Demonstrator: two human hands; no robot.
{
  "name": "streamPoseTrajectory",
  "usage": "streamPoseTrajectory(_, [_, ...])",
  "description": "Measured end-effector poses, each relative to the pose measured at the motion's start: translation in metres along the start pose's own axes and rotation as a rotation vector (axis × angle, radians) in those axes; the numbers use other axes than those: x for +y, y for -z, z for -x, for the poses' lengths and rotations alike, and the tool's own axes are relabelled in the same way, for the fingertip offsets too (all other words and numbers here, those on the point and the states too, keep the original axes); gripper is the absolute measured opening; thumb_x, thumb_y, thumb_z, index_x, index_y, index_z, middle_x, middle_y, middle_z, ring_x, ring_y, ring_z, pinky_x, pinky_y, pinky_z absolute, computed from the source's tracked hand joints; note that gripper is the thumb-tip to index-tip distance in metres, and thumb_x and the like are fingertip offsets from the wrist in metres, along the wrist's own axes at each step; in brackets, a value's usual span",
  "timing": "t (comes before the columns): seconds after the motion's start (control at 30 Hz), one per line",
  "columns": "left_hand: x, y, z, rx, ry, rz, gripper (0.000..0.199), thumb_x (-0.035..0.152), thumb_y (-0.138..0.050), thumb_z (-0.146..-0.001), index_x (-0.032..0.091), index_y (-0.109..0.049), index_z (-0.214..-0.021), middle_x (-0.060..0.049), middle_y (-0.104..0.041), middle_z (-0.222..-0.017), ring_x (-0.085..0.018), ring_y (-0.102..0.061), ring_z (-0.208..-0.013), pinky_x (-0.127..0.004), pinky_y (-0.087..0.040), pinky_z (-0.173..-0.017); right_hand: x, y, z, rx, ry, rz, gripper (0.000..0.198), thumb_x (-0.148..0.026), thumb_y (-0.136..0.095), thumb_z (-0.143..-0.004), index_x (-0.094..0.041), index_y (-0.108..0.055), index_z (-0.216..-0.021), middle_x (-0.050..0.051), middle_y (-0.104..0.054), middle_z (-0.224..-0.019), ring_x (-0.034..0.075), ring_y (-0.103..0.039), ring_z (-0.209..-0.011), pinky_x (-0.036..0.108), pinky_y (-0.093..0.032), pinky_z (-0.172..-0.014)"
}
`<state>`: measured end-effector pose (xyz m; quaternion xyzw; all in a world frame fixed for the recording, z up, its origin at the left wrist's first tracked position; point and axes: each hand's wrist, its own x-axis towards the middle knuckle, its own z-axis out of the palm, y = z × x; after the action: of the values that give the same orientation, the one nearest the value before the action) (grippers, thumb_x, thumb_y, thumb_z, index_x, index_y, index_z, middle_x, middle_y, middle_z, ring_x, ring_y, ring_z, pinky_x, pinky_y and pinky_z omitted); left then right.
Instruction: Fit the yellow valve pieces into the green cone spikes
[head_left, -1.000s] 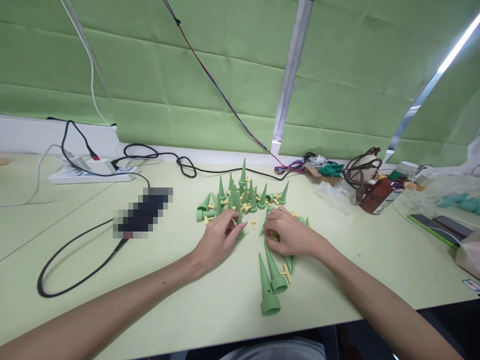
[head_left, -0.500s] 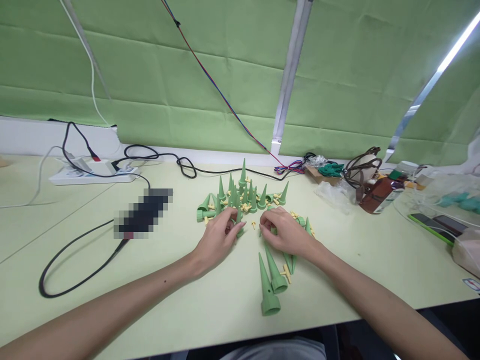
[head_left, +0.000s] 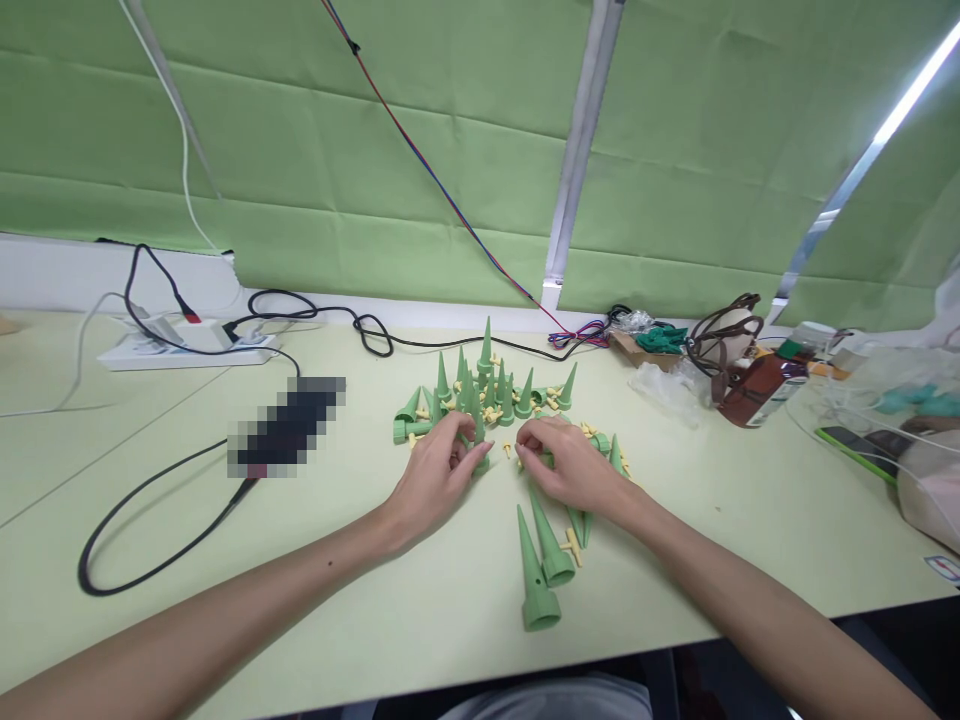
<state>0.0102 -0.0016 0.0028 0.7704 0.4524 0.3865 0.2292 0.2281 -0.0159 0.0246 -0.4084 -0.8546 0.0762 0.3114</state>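
Green plastic watering spikes, hollow cones with a wide ribbed base, stand and lie in a cluster on the table. My left hand point(head_left: 435, 470) is curled round one upright watering spike point(head_left: 480, 435), thumb in front and fingertips partly hidden behind it. Across a small gap, my right hand point(head_left: 566, 458) is pinched closed; anything between its fingertips is hidden. A small yellow valve point(head_left: 507, 450) lies between the two hands. Close to the front edge lie two loose spikes point(head_left: 537, 600), point away from me, beside a yellow T-shaped valve point(head_left: 574, 547). More spikes and valves lie partly under my right hand.
A power strip point(head_left: 187, 348) with black cables is at the left, near a blurred-out dark device point(head_left: 285, 428). On the right are a brown bottle point(head_left: 765, 388), a clear plastic bag point(head_left: 675, 392) and a phone point(head_left: 855, 455). Green sheeting point(head_left: 450, 150) covers the wall.
My right hand has shifted slightly left, nearer the small yellow valve. The left hand stays almost in place at its spike.
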Motion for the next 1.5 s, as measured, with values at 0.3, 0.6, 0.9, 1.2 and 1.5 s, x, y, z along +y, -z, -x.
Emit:
streamPoseTrajectory(0.3, [-0.001,-0.001,0.006,0.196,-0.182,0.024,0.016,0.031,-0.052,-0.096,0.021,-0.044,-0.086,0.004,-0.047,-0.070,-0.010,-0.046,-0.055,-0.023,-0.036,-0.052,-0.002,-0.003,0.002,0.080,-0.007,-0.080,0.010,-0.014,-0.051,-0.095,-0.020,-0.055,-0.090,0.003,-0.063,-0.080,0.018,-0.059,-0.076,0.030,-0.045,-0.071])
streamPoseTrajectory(0.6, [-0.001,-0.001,0.009,0.064,-0.420,-0.150,0.005,0.021,-0.053,-0.094,0.018,-0.058,-0.096,0.005,-0.048,-0.062,-0.009,-0.041,-0.052,-0.022,-0.034,-0.052,-0.008,-0.008,0.003,0.162,0.018,-0.202,0.009,-0.016,-0.051,-0.097,-0.021,-0.057,-0.094,0.003,-0.065,-0.086,0.017,-0.062,-0.080,0.029,-0.048,-0.073])
streamPoseTrajectory(0.9, [-0.001,-0.001,0.009,-0.035,-0.420,-0.178,0.016,0.024,-0.049,-0.098,0.017,-0.063,-0.103,0.000,-0.062,-0.070,-0.010,-0.053,-0.056,-0.022,-0.040,-0.055,-0.019,-0.007,0.005,0.149,0.030,-0.234,0.011,-0.019,-0.048,-0.099,-0.021,-0.059,-0.098,0.005,-0.066,-0.089,0.019,-0.062,-0.083,0.033,-0.050,-0.076])
streamPoseTrajectory(1.2, [-0.002,-0.001,0.008,-0.052,-0.391,-0.181,0.014,0.024,-0.051,-0.097,0.017,-0.061,-0.103,0.000,-0.063,-0.072,-0.010,-0.054,-0.057,-0.022,-0.039,-0.054,-0.018,-0.008,0.005,0.138,0.022,-0.259,0.011,-0.019,-0.048,-0.100,-0.021,-0.059,-0.100,0.004,-0.066,-0.091,0.019,-0.062,-0.086,0.032,-0.050,-0.077])
streamPoseTrajectory(1.5, [-0.005,-0.002,0.009,-0.054,-0.399,-0.181,0.016,0.024,-0.047,-0.100,0.018,-0.059,-0.108,0.000,-0.065,-0.074,-0.011,-0.055,-0.058,-0.022,-0.042,-0.057,-0.015,-0.011,0.004,0.110,0.004,-0.246,0.011,-0.022,-0.051,-0.099,-0.020,-0.062,-0.101,0.005,-0.069,-0.092,0.019,-0.064,-0.084,0.032,-0.051,-0.078])
